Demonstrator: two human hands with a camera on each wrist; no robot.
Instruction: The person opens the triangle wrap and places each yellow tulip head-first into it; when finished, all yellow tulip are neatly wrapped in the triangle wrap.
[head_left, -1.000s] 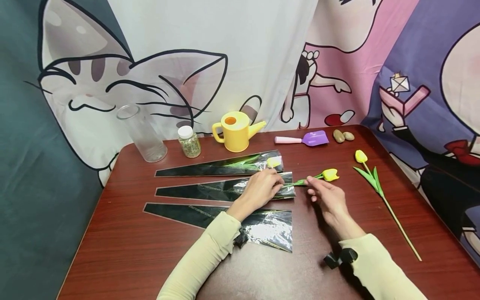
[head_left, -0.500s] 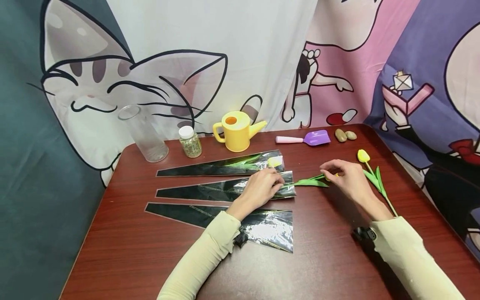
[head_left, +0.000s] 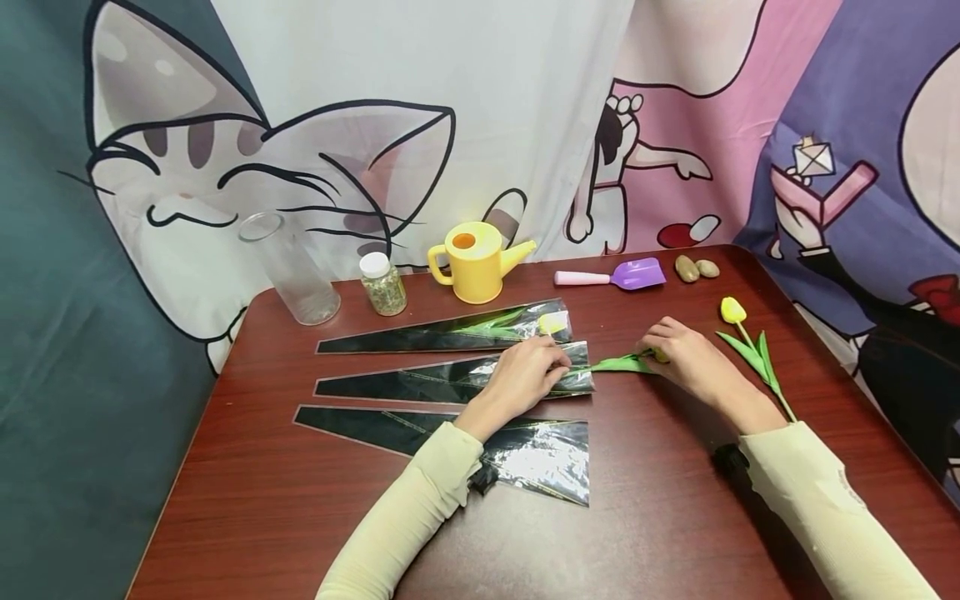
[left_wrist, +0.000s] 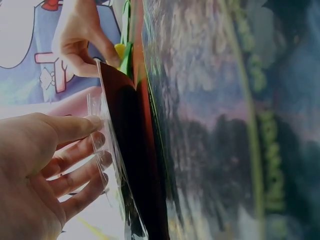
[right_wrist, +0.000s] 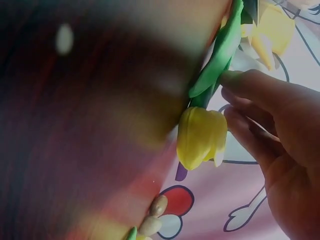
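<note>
- The right hand (head_left: 686, 360) curls its fingers (right_wrist: 250, 87) round the yellow tulip (right_wrist: 201, 136) just below the bloom; the wrist view shows the fingertips on the stem and green leaf.
- That tulip lies on the table (head_left: 660, 517) with its leaves (head_left: 618, 364) pointing toward 9 o'clock, its stem end entering the mouth of the middle sleeve (head_left: 450, 381).
- The left hand (head_left: 521, 377) rests on the wide end of this sleeve; in its wrist view the thumb and nearly straight fingers (left_wrist: 82, 165) pinch the clear front film and lift it off the dark back layer.
- At 12 o'clock from the left hand lies a second sleeve (head_left: 442, 335) with a yellow flower already inside; at 6 o'clock a third sleeve (head_left: 540, 454) lies partly under the left forearm.
- At 3 o'clock from the right hand, just beside it, a loose tulip (head_left: 742, 342) lies on the table.
- Along the far edge, from 10 to 1 o'clock: a clear glass vase (head_left: 288, 268), a small jar (head_left: 383, 283), a yellow watering can (head_left: 476, 262), a purple scoop (head_left: 618, 275) and two pebbles (head_left: 695, 267).
</note>
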